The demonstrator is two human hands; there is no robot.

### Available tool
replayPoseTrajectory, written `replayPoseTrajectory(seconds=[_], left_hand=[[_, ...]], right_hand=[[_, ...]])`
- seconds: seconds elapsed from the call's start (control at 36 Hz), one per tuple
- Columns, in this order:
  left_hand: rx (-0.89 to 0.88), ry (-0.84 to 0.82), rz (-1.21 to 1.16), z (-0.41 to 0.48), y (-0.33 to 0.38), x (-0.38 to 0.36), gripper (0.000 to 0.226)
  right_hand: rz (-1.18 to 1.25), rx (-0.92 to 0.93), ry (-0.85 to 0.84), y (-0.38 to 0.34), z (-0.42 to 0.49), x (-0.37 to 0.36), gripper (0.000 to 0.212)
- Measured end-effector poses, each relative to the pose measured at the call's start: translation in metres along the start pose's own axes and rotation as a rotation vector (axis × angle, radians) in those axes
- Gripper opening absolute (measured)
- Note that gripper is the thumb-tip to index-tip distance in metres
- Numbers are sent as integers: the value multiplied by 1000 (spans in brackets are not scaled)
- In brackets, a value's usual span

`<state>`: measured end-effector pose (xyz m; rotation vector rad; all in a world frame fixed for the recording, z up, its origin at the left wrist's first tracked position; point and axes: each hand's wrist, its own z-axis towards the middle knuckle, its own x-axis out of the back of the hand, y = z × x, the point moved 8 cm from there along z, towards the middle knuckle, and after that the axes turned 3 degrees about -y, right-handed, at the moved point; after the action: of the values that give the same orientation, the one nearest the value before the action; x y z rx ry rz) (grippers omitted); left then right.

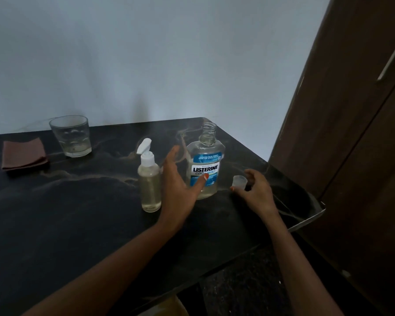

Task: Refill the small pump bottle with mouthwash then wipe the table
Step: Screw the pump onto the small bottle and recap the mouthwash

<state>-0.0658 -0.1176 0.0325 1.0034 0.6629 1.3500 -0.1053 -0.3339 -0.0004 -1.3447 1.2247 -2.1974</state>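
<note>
1. Head view: left hand (pixel 180 179) reaches forward with fingers straight and spread, between the small pump bottle (pixel 149 181) and the mouthwash bottle (pixel 205 165), thumb in front of its label.
2. Right hand (pixel 257 190) curls round a clear cap (pixel 239 180), low on the table (pixel 78 224) just right of the mouthwash bottle.
3. The uncapped mouthwash bottle's label reads "LISTERINE COOL MINT"; both bottles stand upright mid-table.

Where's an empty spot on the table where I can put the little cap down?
Big bare patch: the near left table, in front of the cloth and glass, left of the pump bottle. Another lies between glass and pump bottle. Crowded: around the mouthwash bottle, where the left hand and the right hand holding the cap sit.
</note>
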Motion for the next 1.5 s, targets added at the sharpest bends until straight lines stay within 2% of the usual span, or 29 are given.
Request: replayPoseTrajectory(seconds=[0.28, 0.56, 0.69, 0.86, 0.97, 1.08, 1.22, 1.39, 1.5], left_hand=[[80, -84, -130, 9, -27, -12, 59], [65, -118, -144, 8, -32, -13, 35], [77, -127, -146, 8, -33, -13, 37], [80, -137, -174, 8, -31, -12, 36], [71, -131, -181, 7, -30, -11, 36], [67, -130, -175, 8, -29, -10, 36], [71, -143, -164, 7, -28, -11, 36], [57, -155, -154, 6, -25, -12, 36], [53, -162, -135, 6, -25, -12, 35]], right_hand=[[-3, 56, 2, -4, 0, -2, 45], [307, 215, 38, -68, -6, 27, 37], [271, 360, -1, -115, -6, 42, 40], [131, 463, -89, -154, -2, 45, 55], [89, 489, -140, -167, 1, 42, 53], [64, 504, -184, -175, 3, 42, 41], [131, 514, -250, -179, 7, 38, 37], [311, 529, -309, -180, 9, 35, 48], [334, 525, -316, -180, 6, 32, 43]])
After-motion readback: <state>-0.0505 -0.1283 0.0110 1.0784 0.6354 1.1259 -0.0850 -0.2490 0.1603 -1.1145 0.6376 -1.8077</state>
